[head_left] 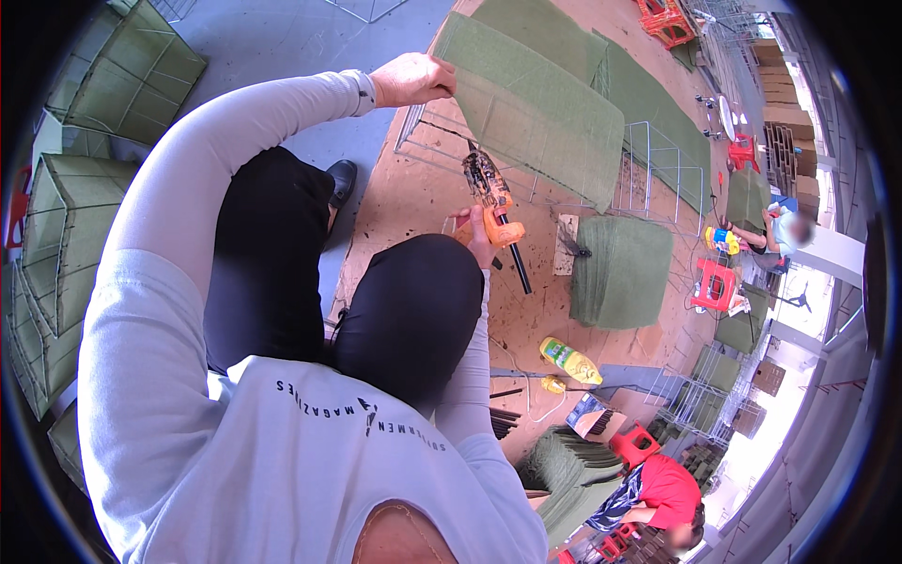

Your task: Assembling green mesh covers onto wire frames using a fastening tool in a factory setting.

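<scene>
Orange glue gun point(487, 185) and green mesh sheet point(531, 108) at a stained bench point(385, 230)

Mesh-covered wire frames point(122, 80) stand at far left, beside grey floor point(282, 42). The brown, dark-flecked bench carries the mesh sheet, another wire frame point(648, 174) partly under it, and a mesh stack point(625, 273); a yellow bottle point(570, 361) is near its edge. Farther right are a co-worker in red point(669, 493) and another in a pale top point(789, 230).

The left arm arches forward, its left hand point(411, 80) pinching the sheet's corner. The right hand point(482, 241), beside the knee, grips the glue gun, nozzle pointing away.
</scene>
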The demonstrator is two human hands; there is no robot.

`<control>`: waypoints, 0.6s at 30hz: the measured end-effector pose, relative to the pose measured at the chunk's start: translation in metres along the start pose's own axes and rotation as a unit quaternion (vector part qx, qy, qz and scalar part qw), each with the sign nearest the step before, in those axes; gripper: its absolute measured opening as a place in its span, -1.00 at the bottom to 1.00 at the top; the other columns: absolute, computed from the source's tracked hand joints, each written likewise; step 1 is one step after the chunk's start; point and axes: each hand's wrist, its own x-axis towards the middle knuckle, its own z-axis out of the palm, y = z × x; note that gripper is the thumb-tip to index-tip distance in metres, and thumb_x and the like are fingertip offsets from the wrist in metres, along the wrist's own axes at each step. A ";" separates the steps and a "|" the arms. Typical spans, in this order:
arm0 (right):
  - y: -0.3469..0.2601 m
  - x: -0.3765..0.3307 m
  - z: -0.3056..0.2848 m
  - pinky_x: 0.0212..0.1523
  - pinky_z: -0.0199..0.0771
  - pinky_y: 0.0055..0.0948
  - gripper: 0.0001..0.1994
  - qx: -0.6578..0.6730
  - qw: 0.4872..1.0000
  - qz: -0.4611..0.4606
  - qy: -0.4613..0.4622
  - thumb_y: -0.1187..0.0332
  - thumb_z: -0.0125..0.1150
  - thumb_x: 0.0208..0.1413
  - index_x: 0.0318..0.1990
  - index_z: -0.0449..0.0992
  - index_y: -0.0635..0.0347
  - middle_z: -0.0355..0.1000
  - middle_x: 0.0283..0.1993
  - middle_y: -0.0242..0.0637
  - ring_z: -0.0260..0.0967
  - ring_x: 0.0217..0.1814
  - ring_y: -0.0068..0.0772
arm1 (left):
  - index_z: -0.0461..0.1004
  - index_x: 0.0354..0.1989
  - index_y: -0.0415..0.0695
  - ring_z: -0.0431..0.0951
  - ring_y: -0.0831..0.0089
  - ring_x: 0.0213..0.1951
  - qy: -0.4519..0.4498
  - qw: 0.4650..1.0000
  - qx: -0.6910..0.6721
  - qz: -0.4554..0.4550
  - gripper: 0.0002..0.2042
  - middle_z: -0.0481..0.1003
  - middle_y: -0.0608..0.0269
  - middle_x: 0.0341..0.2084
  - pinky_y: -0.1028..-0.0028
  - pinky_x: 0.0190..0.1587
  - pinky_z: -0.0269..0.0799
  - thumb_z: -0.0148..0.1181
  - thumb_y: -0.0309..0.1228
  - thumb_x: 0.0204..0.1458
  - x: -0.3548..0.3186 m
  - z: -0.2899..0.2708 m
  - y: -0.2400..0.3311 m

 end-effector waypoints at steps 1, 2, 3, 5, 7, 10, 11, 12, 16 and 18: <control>-0.002 0.000 0.001 -0.46 0.28 -0.60 -0.89 0.003 1.000 0.002 0.003 0.37 0.05 0.07 -0.41 0.36 0.20 0.37 -0.50 -0.36 0.29 -0.49 -0.57 | 0.46 -0.47 -0.21 0.47 0.22 -0.40 -0.001 1.000 0.002 -0.002 -0.91 0.45 0.19 -0.49 0.38 -0.29 0.41 0.10 -0.46 -0.10 0.000 0.000 0.000; -0.003 0.000 0.000 -0.46 0.28 -0.60 -0.89 0.003 1.000 0.002 0.004 0.37 0.05 0.07 -0.41 0.36 0.20 0.37 -0.50 -0.36 0.29 -0.49 -0.57 | 0.46 -0.47 -0.21 0.47 0.22 -0.40 -0.001 1.000 0.001 -0.001 -0.91 0.45 0.19 -0.49 0.38 -0.29 0.41 0.10 -0.46 -0.10 0.000 0.000 0.001; -0.004 0.000 0.000 -0.48 0.27 -0.61 -0.89 -0.004 1.000 -0.002 -0.004 0.37 0.05 0.07 -0.41 0.35 0.20 0.37 -0.51 -0.36 0.28 -0.50 -0.58 | 0.46 -0.47 -0.22 0.47 0.22 -0.40 -0.002 1.000 -0.003 -0.001 -0.91 0.45 0.19 -0.49 0.38 -0.29 0.41 0.10 -0.46 -0.10 0.000 -0.001 0.002; -0.005 0.000 0.000 -0.50 0.26 -0.61 -0.89 -0.011 1.000 -0.006 -0.012 0.37 0.05 0.07 -0.41 0.35 0.19 0.37 -0.51 -0.35 0.28 -0.51 -0.58 | 0.46 -0.47 -0.22 0.47 0.22 -0.40 -0.002 1.000 -0.006 -0.002 -0.91 0.45 0.19 -0.49 0.38 -0.29 0.41 0.11 -0.46 -0.10 0.001 -0.001 0.003; -0.006 -0.001 0.001 -0.51 0.27 -0.61 -0.90 -0.014 1.000 -0.011 0.008 0.38 0.05 0.07 -0.40 0.33 0.19 0.38 -0.52 -0.34 0.27 -0.53 -0.58 | 0.46 -0.46 -0.22 0.47 0.22 -0.39 0.002 1.000 -0.003 -0.005 -0.90 0.45 0.19 -0.48 0.38 -0.28 0.41 0.11 -0.45 -0.10 0.001 0.000 0.002; -0.007 -0.001 0.001 -0.49 0.30 -0.59 -0.91 -0.022 1.000 -0.015 0.009 0.41 0.05 0.07 -0.38 0.30 0.19 0.37 -0.52 -0.34 0.28 -0.53 -0.57 | 0.46 -0.46 -0.22 0.48 0.22 -0.38 -0.004 1.000 -0.003 -0.011 -0.90 0.46 0.18 -0.47 0.38 -0.28 0.41 0.11 -0.46 -0.10 0.000 -0.001 0.001; -0.006 -0.001 -0.001 -0.49 0.30 -0.59 -0.91 -0.023 1.000 -0.016 0.010 0.41 0.05 0.07 -0.38 0.30 0.19 0.37 -0.52 -0.34 0.28 -0.53 -0.57 | 0.46 -0.46 -0.22 0.48 0.22 -0.38 -0.004 1.000 -0.004 -0.011 -0.90 0.46 0.18 -0.47 0.38 -0.28 0.41 0.11 -0.46 -0.10 0.001 -0.001 0.001; -0.003 0.000 -0.003 -0.47 0.31 -0.58 -0.92 0.000 1.000 -0.014 0.020 0.42 0.05 0.06 -0.36 0.29 0.19 0.36 -0.52 -0.35 0.28 -0.53 -0.56 | 0.46 -0.45 -0.22 0.48 0.22 -0.38 -0.002 1.000 -0.005 -0.010 -0.91 0.46 0.18 -0.46 0.38 -0.28 0.41 0.11 -0.46 -0.10 0.001 0.000 0.001; 0.002 0.002 -0.006 -0.44 0.34 -0.56 -0.90 0.063 0.997 -0.011 0.043 0.46 0.05 0.05 -0.32 0.26 0.18 0.34 -0.53 -0.36 0.30 -0.51 -0.54 | 0.47 -0.45 -0.22 0.48 0.21 -0.39 0.003 1.000 -0.002 -0.011 -0.91 0.47 0.18 -0.46 0.38 -0.28 0.41 0.11 -0.46 -0.10 0.001 0.001 0.001; 0.008 0.006 -0.013 -0.43 0.34 -0.56 -0.90 0.061 0.997 -0.008 0.047 0.45 0.05 0.05 -0.32 0.26 0.18 0.34 -0.52 -0.36 0.30 -0.50 -0.54 | 0.46 -0.45 -0.22 0.48 0.21 -0.39 0.006 1.000 -0.004 -0.008 -0.90 0.47 0.18 -0.46 0.37 -0.28 0.41 0.11 -0.45 -0.10 0.001 0.001 0.001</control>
